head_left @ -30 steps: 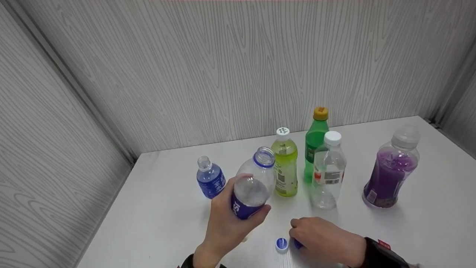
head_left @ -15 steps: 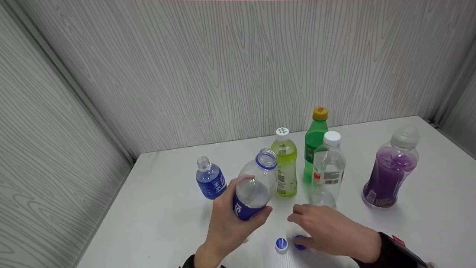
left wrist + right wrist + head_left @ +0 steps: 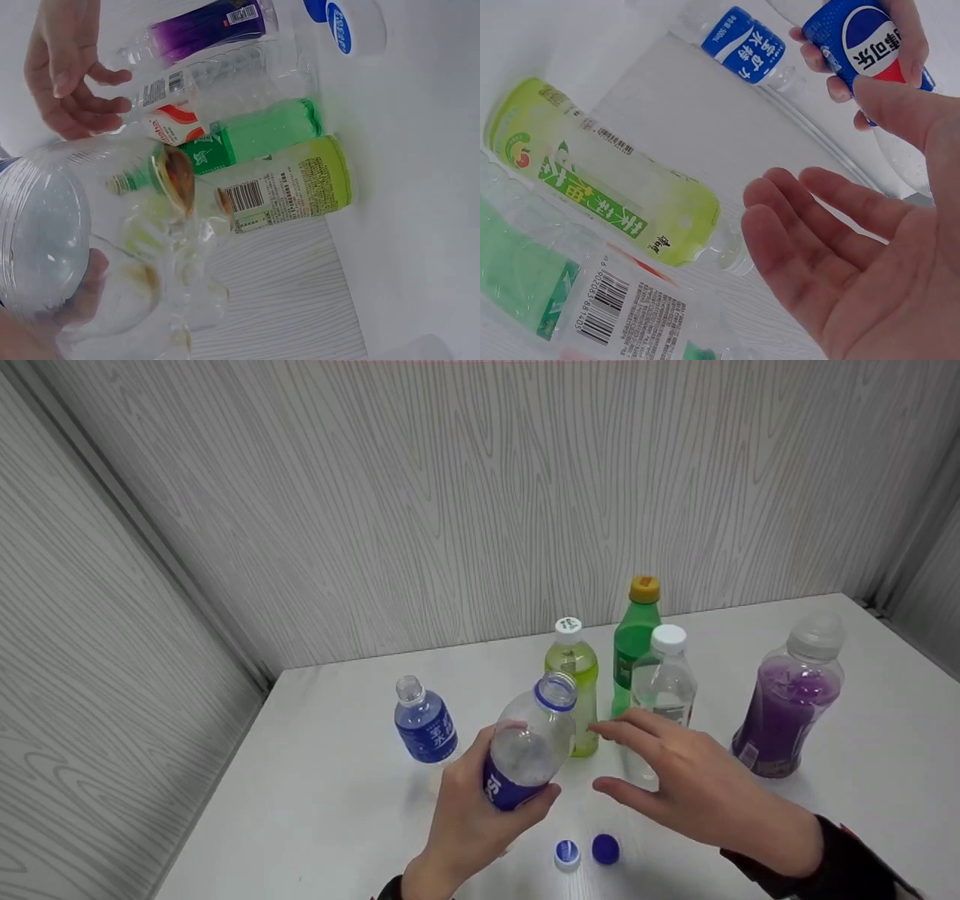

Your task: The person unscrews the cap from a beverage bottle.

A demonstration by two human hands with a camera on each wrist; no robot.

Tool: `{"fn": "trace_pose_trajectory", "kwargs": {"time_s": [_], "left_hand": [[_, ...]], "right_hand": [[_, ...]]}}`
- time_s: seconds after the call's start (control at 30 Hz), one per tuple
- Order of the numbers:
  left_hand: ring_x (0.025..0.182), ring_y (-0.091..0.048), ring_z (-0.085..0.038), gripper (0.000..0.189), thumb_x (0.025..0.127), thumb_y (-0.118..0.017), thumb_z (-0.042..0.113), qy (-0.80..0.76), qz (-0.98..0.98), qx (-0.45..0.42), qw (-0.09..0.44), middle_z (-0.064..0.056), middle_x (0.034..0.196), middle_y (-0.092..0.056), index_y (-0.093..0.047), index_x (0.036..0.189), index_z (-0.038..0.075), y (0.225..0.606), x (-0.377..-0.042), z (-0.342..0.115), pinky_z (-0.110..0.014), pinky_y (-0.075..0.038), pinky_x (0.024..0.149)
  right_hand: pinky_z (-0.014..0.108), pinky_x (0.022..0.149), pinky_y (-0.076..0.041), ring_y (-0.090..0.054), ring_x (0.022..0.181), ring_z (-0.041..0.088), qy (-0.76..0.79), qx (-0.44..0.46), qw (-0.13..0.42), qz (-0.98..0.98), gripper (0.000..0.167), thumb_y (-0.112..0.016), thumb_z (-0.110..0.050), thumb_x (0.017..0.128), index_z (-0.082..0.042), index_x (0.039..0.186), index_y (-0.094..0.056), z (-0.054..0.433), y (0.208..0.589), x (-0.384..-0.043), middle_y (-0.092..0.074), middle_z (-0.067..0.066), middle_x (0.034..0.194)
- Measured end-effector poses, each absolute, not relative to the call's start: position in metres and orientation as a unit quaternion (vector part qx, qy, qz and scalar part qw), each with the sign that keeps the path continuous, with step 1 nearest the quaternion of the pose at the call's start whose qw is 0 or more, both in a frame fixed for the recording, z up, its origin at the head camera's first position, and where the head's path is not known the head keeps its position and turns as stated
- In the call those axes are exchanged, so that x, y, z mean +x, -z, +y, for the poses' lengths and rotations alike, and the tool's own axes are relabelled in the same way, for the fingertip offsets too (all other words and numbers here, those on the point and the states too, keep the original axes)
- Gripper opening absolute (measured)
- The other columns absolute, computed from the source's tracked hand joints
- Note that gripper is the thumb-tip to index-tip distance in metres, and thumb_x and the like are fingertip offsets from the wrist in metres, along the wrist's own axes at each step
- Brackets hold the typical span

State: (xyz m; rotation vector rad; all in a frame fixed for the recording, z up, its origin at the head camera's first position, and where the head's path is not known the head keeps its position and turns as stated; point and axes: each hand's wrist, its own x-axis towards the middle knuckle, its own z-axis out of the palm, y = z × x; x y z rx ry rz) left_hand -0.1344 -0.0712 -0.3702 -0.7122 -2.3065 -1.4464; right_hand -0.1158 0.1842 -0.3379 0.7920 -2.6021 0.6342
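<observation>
we look into a booth-like space, a white tabletop (image 3: 315, 802) walled on three sides by grey wood-grain panels (image 3: 450, 510); whether lab, office or home, we cannot tell.

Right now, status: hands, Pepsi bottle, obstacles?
Left hand holds Pepsi bottle, tilted, uncapped. Right hand empty, thumb apart. Possible obstacles: blue cap and white-sided cap loose on table, clear bottle behind right hand.

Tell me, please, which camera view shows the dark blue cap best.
The head view: the dark blue cap lies whole and uncovered on the table, beside the white-and-blue cap. The left wrist view catches only part at the top edge; the right wrist view shows none.
</observation>
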Motion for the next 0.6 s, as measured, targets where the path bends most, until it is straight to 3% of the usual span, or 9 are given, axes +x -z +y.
{"fn": "trace_pose_trajectory", "kwargs": {"time_s": [0.33,0.6], "left_hand": [[0.115,-0.074,-0.017,0.062,0.084,-0.088,0.035,0.496,-0.819,-0.258,0.129,-0.002,0.129,-0.075,-0.059,0.135,0.016,0.378,-0.132,-0.065,-0.038,-0.062,0.100],[0.116,-0.074,-0.018,0.063,0.085,-0.087,0.038,0.493,-0.826,-0.256,0.095,-0.002,0.129,-0.075,-0.059,0.136,0.015,0.382,-0.130,-0.061,-0.038,-0.061,0.102]], "right_hand": [[0.022,0.081,-0.061,-0.070,0.104,0.007,-0.341,0.250,0.243,-0.873,0.055,-0.086,-0.020,0.088,-0.022,0.139,-0.066,0.181,0.334,-0.110,-0.073,-0.009,0.124],[0.022,0.080,-0.061,-0.065,0.108,0.001,-0.408,0.264,0.252,-0.837,0.062,-0.087,-0.011,0.084,-0.018,0.141,-0.064,0.181,0.333,-0.107,-0.072,-0.009,0.119]]}}
